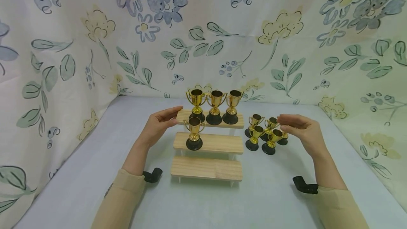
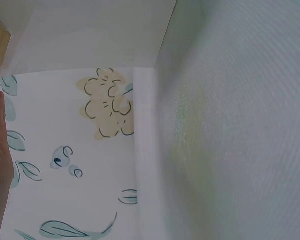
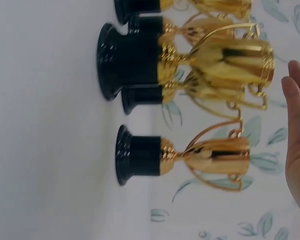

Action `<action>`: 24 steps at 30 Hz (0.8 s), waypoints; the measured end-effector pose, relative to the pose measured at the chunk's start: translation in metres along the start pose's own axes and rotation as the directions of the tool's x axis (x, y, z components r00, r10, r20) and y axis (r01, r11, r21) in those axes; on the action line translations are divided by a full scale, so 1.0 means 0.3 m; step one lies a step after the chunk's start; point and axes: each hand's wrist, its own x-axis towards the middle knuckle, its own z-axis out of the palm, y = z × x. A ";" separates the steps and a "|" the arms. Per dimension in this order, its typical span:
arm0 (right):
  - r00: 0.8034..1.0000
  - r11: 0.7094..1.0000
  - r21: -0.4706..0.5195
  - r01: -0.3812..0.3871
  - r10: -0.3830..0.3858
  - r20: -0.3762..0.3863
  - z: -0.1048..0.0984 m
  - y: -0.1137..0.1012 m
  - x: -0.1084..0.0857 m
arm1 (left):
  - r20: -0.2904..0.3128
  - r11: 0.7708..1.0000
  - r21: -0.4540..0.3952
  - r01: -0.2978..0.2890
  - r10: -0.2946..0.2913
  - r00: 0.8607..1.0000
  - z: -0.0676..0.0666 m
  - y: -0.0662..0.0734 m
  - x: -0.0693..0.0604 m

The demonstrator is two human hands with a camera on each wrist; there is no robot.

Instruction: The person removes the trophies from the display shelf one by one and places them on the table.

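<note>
Right hand (image 1: 302, 128) hangs above the right side of five trophies (image 1: 269, 129), fingers straight and side by side, thumb apart, nothing held. That loose shape leaves the rims and handles unpinched — though whether a fingertip grazes the rightmost trophy, partly hidden behind the hand, is hard to tell.

Left hand (image 1: 158, 124) rests against the left end of the top tier (image 1: 240, 119), fingers extended and thumb apart from them, apparently to steady the board. Three trophies (image 1: 214, 111) stand on it in a row, handles nearly meeting; their broad black bases seem to keep them upright. Another trophy (image 1: 194, 135) stands toward the left of the middle tier (image 1: 222, 144), its lower step letting the row behind show.

Bare wood runs from that trophy to the tier's right edge, and the bottom tier (image 1: 206, 168) is bare from end to end. The five stand on the table (image 1: 267, 193) just beside the tiers' right edges, tight on that side — but with open tabletop in front. Patterned cloth (image 1: 197, 66) rises behind everything.
</note>
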 end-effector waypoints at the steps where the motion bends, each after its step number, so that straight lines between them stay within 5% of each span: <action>1: 1.000 1.000 -0.006 0.010 -0.010 -0.003 0.007 -0.010 0.001 | 0.000 1.000 0.000 0.001 -0.001 1.000 0.000 0.000 0.000; 12: 0.983 0.979 0.118 0.164 -0.172 0.060 0.093 -0.136 0.009 | -0.007 1.000 0.008 0.008 -0.008 1.000 0.000 -0.003 -0.002; 24: 0.915 0.948 0.168 0.271 -0.307 0.260 0.212 -0.268 0.016 | -0.003 1.000 0.003 0.010 -0.010 1.000 0.001 0.003 -0.001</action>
